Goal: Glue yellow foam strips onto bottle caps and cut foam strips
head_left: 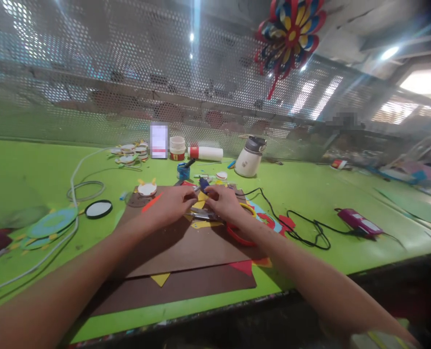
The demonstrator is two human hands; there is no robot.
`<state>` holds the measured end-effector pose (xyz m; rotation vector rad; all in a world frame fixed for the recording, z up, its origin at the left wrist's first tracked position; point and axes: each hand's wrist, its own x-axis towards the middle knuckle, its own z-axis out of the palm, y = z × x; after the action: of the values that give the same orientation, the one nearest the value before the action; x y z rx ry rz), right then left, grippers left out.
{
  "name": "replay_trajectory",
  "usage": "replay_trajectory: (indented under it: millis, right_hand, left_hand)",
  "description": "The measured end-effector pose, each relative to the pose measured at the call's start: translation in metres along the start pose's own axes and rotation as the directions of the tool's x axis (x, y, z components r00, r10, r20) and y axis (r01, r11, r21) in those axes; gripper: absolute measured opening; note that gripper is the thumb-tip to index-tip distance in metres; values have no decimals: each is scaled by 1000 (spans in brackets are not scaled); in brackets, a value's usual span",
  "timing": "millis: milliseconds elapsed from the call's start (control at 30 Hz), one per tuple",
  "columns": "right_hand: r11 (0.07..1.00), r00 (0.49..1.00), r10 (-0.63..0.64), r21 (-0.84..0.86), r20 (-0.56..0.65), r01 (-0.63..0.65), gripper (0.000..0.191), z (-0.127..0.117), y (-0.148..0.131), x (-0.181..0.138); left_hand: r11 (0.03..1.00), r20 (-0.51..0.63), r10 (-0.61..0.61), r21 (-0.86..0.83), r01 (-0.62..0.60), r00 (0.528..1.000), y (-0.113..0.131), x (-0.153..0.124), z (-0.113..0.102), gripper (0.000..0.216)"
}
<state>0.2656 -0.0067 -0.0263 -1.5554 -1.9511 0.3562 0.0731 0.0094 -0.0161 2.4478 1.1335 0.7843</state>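
Observation:
My left hand (179,201) is over the brown sheets (157,247), its fingertips pinched together. Close by on the right, my right hand (222,201) has its thumb and fingers bent into a pinch. Whatever they grip is too small or hidden. A yellow piece (201,198) shows between the two hands; I cannot tell whether it is held or lying there. Just beyond the fingers is a dark blue tool tip (203,184). Scissors with red and yellow handles (240,237) lie under my right wrist, metal blades (202,214) pointing left below the hands.
A black cord (310,237) runs right to a purple box (360,223). Behind stand a blue pot (183,170), a white bottle (248,159), a white roll (210,153) and a lit phone (159,140). Left are a round black-rimmed disc (99,209) and a white cable (73,182).

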Motion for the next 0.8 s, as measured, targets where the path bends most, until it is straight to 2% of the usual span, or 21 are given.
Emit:
replay_trajectory:
  millis: [100, 233, 367, 467, 600, 800]
  right_hand:
    - [1000, 998, -1, 21, -65, 3, 28, 3, 1, 4]
    - [995, 985, 11, 96, -170, 5, 27, 7, 9, 7]
    - [975, 954, 84, 223, -287, -18, 29, 8, 18, 13]
    - [936, 927, 151, 352, -344, -22, 31, 6, 24, 18]
    - [848, 907, 213, 529, -363, 13, 31, -2, 27, 19]
    - [703, 911, 239, 707, -337, 77, 34, -16, 16, 8]
  left_hand:
    - [999, -18, -21, -37, 20, 1000, -1, 1, -2, 22]
    - [991, -89, -89, -105, 79, 992, -5, 3, -15, 35]
    - [978, -147, -176, -138, 156, 973, -11, 6, -29, 38]
    - [967, -152, -226, -152, 203, 962, -16, 7, -32, 38]
    - [952, -135, -264, -197, 235, 955, -19, 7, -29, 39]
    - [915, -103, -297, -314, 253, 949, -18, 8, -27, 42]
